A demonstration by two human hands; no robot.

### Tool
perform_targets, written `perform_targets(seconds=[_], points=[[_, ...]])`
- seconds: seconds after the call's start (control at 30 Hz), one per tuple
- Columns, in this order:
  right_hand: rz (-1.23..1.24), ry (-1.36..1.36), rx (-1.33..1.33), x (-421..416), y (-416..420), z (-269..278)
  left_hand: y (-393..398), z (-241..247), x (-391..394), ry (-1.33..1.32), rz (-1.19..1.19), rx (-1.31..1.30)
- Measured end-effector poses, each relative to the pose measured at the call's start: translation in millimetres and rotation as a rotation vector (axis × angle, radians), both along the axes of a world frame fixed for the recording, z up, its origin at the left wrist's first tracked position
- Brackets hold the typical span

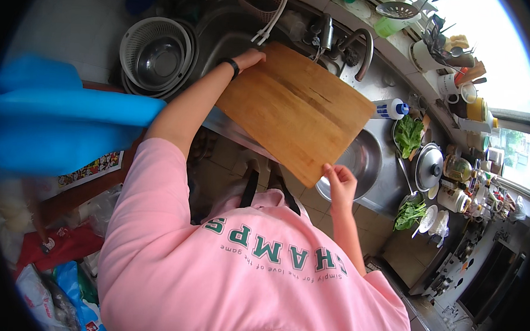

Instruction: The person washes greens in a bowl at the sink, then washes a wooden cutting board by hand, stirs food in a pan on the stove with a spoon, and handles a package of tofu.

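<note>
A wooden cutting board (pixel 295 108) hangs tilted over the sink and the counter's front edge, held between both my hands. My left hand (pixel 251 58), with a black band at the wrist, grips its far left corner. At the near right corner, my right hand (pixel 341 180) pinches the edge between thumb and fingers. Behind the board, the faucet (pixel 327 31) reaches down towards its far edge, with what looks like water below the spout. Part of a steel basin (pixel 364 164) shows beside the board's right edge. The board hides much of the sink (pixel 217 37).
Nested colanders and bowls (pixel 158 56) stand left of the sink. On the right counter are a white bottle (pixel 389 109), leafy greens (pixel 408 135), a lidded pot (pixel 428 167) and more greens (pixel 411 213). A blue plastic object (pixel 69 119) juts in from the left. Utensil holders (pixel 425 57) line the windowsill.
</note>
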State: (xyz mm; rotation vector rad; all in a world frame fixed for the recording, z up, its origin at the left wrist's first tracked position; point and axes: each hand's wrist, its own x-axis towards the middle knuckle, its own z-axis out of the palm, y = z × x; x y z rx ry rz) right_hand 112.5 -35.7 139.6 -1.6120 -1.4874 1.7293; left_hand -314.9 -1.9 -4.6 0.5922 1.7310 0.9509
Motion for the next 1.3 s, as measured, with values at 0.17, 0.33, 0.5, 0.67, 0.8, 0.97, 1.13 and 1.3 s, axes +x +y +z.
perform_targets(seconds=[0.17,0.33,0.5,0.67,0.8,0.97,1.13,1.3], points=[[0.165,-0.027,0.105,1.5,73.4,-19.4,-56.5,-9.6,-3.1,-0.163,0.190,-0.017],[0.329,-0.122,0.032,-3.5,123.1,-52.3,-90.1,21.1,-9.6,-0.047,0.196,-0.061],[0.421,-0.155,-0.127,-27.6,150.4,-63.6,-129.0,27.9,-36.7,-0.290,0.350,0.040],[0.581,-0.145,-0.227,-51.2,178.2,-68.7,-159.2,59.5,-46.8,-0.401,0.367,0.051],[0.603,-0.104,-0.254,-54.0,198.3,-84.1,-151.2,112.4,-12.4,-0.471,0.514,0.133],[0.724,-0.071,-0.238,-79.4,215.0,-92.1,-182.7,146.2,15.7,-0.576,0.572,0.227],[0.866,-0.227,0.040,-124.6,217.9,-97.4,-203.4,176.5,66.2,-0.469,0.752,0.282],[1.000,-0.470,0.473,-178.0,206.9,-101.9,-210.5,198.9,104.0,-0.504,0.852,0.221]])
